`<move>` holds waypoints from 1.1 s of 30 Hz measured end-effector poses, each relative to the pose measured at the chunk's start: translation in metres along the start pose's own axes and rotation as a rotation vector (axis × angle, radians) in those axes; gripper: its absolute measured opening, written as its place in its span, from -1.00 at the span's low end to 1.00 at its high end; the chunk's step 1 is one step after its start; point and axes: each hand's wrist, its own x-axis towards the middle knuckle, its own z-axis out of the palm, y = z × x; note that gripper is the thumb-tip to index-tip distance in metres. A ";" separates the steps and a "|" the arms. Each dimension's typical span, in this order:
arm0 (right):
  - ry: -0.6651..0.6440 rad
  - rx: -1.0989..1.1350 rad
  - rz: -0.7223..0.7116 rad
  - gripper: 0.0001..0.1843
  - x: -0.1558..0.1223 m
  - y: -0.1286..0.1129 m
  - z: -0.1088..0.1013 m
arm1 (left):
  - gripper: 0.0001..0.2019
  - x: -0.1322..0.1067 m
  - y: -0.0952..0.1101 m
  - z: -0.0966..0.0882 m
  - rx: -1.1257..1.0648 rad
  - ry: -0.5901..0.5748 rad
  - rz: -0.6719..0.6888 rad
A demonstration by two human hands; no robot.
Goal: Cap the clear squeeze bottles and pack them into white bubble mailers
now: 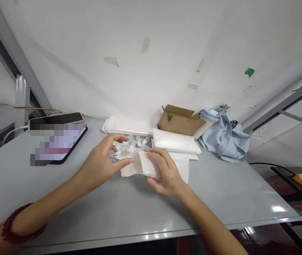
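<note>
Over the middle of the grey table, my right hand is closed round a white bubble mailer, holding it slightly above the surface. My left hand touches the mailer's open left end, thumb and fingers curled at its flap. Just behind my hands lies a small pile of clear little vials.
A stack of white mailers lies right of my hands, a white tray at the back. An open cardboard box, a cup and a blue cloth bag stand back right. A phone and tablet lie left.
</note>
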 end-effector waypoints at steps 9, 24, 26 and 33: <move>-0.077 0.016 -0.173 -0.39 -0.002 -0.013 0.010 | -0.85 -0.003 0.001 0.014 -0.135 -0.458 -0.281; -0.236 -0.521 -0.038 -0.48 -0.004 -0.015 0.018 | -0.66 0.008 -0.002 0.006 -0.402 -0.186 -0.459; -0.263 -0.567 -0.045 -0.48 -0.005 -0.014 0.020 | -0.65 0.006 0.000 0.007 -0.373 -0.166 -0.416; -0.230 -0.548 -0.019 -0.54 -0.002 -0.011 0.015 | -0.64 -0.002 -0.005 0.013 -0.163 -0.115 -0.161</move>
